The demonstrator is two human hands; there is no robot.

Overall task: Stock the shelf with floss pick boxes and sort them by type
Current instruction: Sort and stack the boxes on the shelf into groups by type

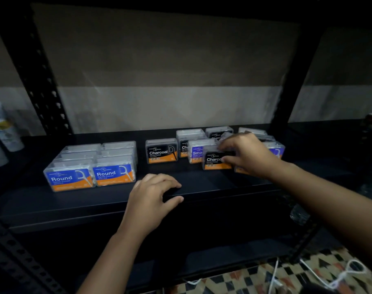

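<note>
**Charcoal box in hand, right end of shelf**

Right hand (247, 154) grips a charcoal box (216, 159) in the mixed cluster toward the shelf's (202, 188) right end. Single charcoal box (161, 151) stands to its left, mid-shelf; long faces forward. Left hand (153, 195) rests on the front edge, fingers loosely curled, holding nothing. Round boxes (91, 166) grouped at the left end.

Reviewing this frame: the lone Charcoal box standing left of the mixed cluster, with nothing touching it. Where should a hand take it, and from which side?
Take the lone Charcoal box across its two short end walls, coming from above and the front. It stands upright, label forward, with clear shelf on both ends, so thumb and fingers fit either side. The left hand, resting on the shelf edge, is nearest; the right hand already holds another Charcoal box.
</note>
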